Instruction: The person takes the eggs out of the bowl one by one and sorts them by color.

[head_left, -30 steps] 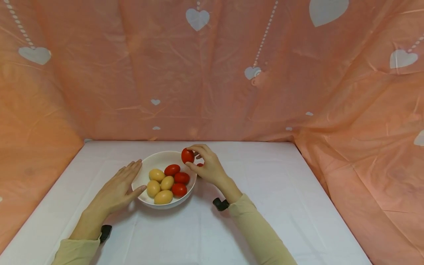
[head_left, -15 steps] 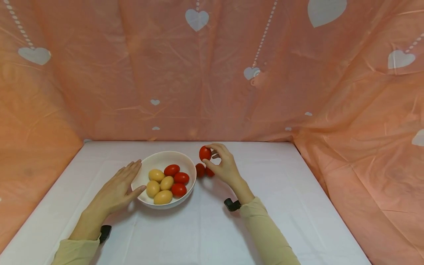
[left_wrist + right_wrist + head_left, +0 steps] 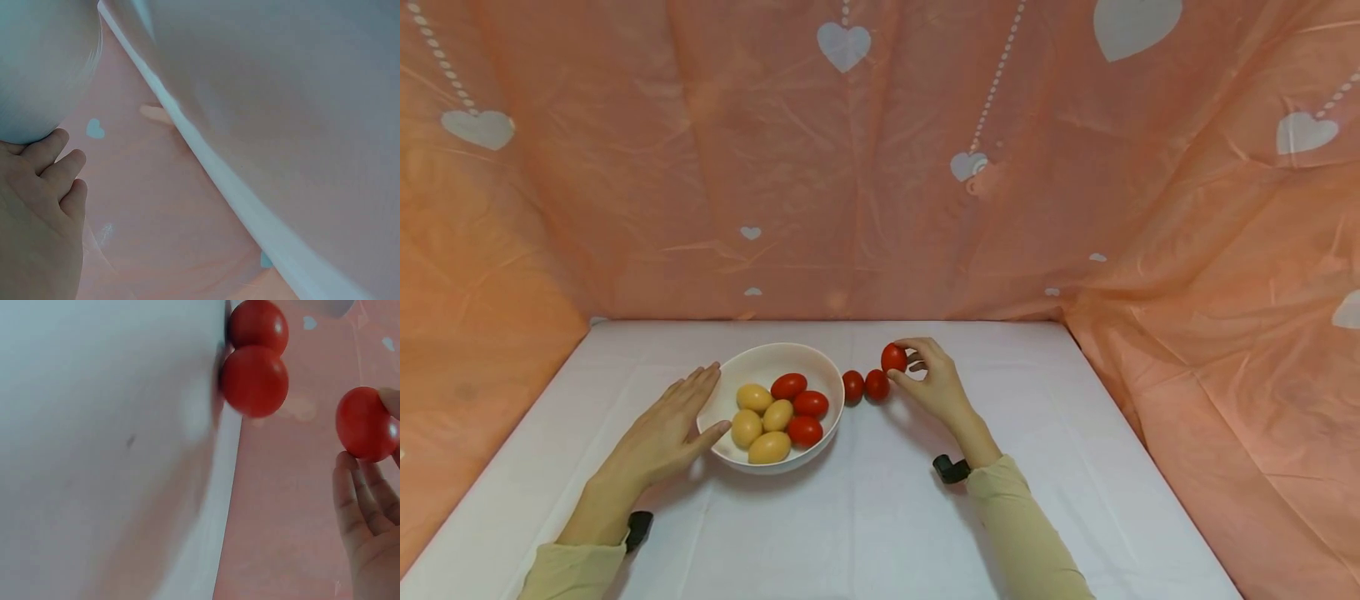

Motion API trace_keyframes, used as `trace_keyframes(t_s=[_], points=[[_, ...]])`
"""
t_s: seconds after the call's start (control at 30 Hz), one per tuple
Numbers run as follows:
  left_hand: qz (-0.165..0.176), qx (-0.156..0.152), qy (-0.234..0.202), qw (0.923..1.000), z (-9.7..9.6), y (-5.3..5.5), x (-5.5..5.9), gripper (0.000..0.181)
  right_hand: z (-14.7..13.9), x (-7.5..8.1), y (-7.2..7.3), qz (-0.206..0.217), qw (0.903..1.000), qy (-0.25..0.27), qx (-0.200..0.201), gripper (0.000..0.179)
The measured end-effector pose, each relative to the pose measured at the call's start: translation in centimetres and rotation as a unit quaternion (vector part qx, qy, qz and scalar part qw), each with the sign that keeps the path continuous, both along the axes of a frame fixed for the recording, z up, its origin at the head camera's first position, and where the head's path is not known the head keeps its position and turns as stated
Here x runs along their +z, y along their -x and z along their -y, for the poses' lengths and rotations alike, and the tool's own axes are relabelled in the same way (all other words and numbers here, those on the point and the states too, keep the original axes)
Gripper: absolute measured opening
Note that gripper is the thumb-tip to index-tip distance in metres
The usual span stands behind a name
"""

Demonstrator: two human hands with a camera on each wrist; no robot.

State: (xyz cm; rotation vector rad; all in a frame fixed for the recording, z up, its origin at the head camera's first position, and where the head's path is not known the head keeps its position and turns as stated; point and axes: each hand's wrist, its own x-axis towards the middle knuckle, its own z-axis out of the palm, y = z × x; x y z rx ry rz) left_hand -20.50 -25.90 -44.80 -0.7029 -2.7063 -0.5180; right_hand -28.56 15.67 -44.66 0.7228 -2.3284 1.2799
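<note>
Tomato (image 3: 893,357), a red one, is pinched between the thumb and fingertips of the right hand (image 3: 934,385), so yeah, fingers clamped on it. It's being held up off the table (image 3: 790,542), out to the right of the bowl (image 3: 763,363), and in the right wrist view a gap can be seen between it and the two loose tomatoes (image 3: 877,385). Those two are sat side by side in a short row off the bowl's right side; whether the nearer one actually touches the bowl can't be told.

Over on the bowl's left side, the left hand (image 3: 658,433) is laid against the rim, fingers pretty much straight and close together, thumb spread away from them and resting at the near left edge.

Inside the bowl, three red tomatoes (image 3: 810,404) are grouped toward the right, with four yellow egg-shaped things (image 3: 747,427) to the left and near side. Beige sleeves (image 3: 1030,525) are worn, plus a black gadget (image 3: 951,469) at each wrist, and a pinkish-orange curtain (image 3: 865,267) with white hearts is hung behind the bowl.
</note>
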Motion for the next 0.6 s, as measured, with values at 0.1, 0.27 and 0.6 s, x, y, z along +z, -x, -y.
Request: trace_keyframes(t_s=[0.1, 0.27, 0.6], points=[[0.003, 0.002, 0.001, 1.0, 0.0, 0.0, 0.1, 0.082, -0.6, -0.2, 0.0, 0.031, 0.9994, -0.01, -0.01, 0.045], [0.006, 0.003, 0.001, 1.0, 0.0, 0.0, 0.1, 0.083, -1.2, -0.2, -0.1, 0.083, 0.9956, -0.037, -0.022, 0.044], [0.01, 0.004, 0.001, 0.9999, 0.0, 0.0, -0.1, 0.082, -2.0, 0.1, 0.3, 0.168, 0.9794, -0.109, -0.025, 0.042]])
